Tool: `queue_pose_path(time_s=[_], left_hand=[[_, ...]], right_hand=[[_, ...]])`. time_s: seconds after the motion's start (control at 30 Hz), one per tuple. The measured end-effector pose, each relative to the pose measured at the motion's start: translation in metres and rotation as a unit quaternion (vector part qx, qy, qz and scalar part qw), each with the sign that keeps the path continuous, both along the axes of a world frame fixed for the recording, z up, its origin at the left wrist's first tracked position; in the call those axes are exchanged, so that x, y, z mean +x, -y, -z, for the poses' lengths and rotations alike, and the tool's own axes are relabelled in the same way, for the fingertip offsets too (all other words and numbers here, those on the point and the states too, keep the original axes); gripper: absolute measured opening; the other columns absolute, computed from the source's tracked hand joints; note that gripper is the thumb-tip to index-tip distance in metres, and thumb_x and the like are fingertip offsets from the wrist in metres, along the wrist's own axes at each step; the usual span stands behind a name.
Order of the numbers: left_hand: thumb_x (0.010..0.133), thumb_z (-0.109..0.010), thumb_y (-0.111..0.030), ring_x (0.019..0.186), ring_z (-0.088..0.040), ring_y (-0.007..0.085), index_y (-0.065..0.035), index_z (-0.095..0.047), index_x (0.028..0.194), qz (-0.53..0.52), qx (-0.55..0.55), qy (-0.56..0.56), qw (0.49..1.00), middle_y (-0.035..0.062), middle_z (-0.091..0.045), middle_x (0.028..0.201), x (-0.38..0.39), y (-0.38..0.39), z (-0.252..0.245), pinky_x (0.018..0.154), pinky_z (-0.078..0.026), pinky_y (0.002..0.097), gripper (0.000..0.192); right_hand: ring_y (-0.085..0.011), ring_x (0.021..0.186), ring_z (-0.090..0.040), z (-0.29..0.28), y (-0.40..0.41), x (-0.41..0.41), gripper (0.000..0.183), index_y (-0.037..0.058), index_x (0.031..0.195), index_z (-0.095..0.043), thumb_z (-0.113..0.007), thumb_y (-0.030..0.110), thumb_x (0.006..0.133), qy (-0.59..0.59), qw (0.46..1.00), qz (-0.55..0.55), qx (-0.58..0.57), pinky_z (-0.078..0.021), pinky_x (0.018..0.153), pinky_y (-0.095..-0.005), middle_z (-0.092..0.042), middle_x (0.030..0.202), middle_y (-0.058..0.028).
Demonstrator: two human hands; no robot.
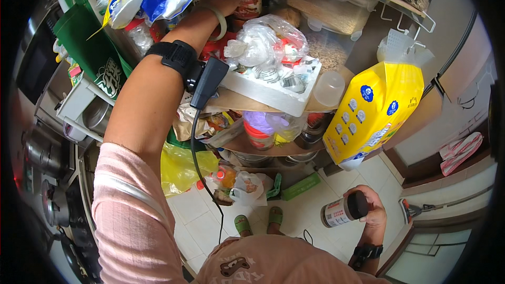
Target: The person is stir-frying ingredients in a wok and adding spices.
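Observation:
My left arm reaches into the upper shelf compartment, and my left hand (pixel 230 0) is in shadow beside a red-labelled jar (pixel 250 4). Its fingers are mostly hidden, so I cannot tell whether they grip that jar. Low on the right, my right hand (pixel 374 210) holds a clear jar with a dark lid (pixel 340 210) and a printed label, tilted on its side above the floor. In front of the left forearm stands a white foam box (pixel 268 92) with wrapped items and a knotted plastic bag (pixel 262 41) on top.
A yellow printed package (pixel 376 106) hangs at the shelf's right side, near wire hooks (pixel 410 23). A translucent plastic cup (pixel 328 88) stands at the shelf edge. Lower shelves hold a red-lidded container (pixel 258 134) and bags. A black cable (pixel 193 146) hangs from the left wrist device (pixel 209 83).

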State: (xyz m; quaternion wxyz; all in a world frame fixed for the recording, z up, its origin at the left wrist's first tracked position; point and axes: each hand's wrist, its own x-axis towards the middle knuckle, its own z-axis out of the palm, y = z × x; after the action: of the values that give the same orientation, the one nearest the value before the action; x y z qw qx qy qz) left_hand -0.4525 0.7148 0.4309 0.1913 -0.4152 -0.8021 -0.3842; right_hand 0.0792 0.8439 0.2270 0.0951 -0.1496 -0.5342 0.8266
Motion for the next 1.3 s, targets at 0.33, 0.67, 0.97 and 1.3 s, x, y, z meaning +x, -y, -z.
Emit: queue_pose_path(time_s=[0.33,0.67,0.97,1.3], left_hand=[[0.081,-0.064,-0.035,0.101,-0.058,0.0273,-0.0026,-0.054,0.120,-0.073,-0.039,-0.045,0.996,0.0134,-0.060,0.113,-0.016,-0.007,0.001,0.087,-0.046,0.0370,0.051],[0.086,-0.063,-0.015,0.092,-0.058,0.0102,-0.0001,-0.056,0.116,0.150,0.080,0.174,0.970,0.0062,-0.062,0.101,0.198,0.096,0.013,0.077,-0.048,0.0239,0.035],[0.090,-0.059,-0.024,0.115,-0.047,0.0163,-0.0093,-0.031,0.140,0.262,0.040,0.644,0.717,0.0086,-0.048,0.127,0.307,0.185,0.191,0.095,-0.043,0.0328,0.058],[0.095,-0.051,-0.024,0.108,-0.056,0.0176,-0.0020,-0.039,0.131,0.104,0.498,0.558,0.655,0.0097,-0.051,0.123,0.375,0.295,0.192,0.088,-0.051,0.0329,0.045]], right_hand=[[-0.0246,0.096,-0.061,0.006,-0.008,0.006,0.082,-0.0046,0.110,-0.055,-0.064,0.016,0.031,-0.013,1.000,0.000,-0.001,-0.0441,0.088,-0.0312,-0.063,0.106,-0.0153],[-0.0260,0.101,-0.059,0.016,-0.025,-0.003,0.083,-0.0035,0.114,-0.053,-0.066,0.015,0.034,-0.032,0.999,-0.032,0.001,-0.0423,0.092,-0.0329,-0.061,0.109,-0.0159],[-0.0216,0.110,-0.056,-0.007,0.048,-0.153,0.076,0.0015,0.124,-0.050,-0.078,0.016,0.054,-0.182,0.944,-0.277,0.000,-0.0392,0.099,-0.0361,-0.057,0.120,-0.0118],[-0.0230,0.087,-0.063,-0.038,0.209,-0.215,0.083,-0.0002,0.138,-0.031,-0.069,0.015,0.066,-0.074,0.883,-0.461,-0.037,-0.0554,0.066,-0.0323,-0.049,0.127,-0.0142]])
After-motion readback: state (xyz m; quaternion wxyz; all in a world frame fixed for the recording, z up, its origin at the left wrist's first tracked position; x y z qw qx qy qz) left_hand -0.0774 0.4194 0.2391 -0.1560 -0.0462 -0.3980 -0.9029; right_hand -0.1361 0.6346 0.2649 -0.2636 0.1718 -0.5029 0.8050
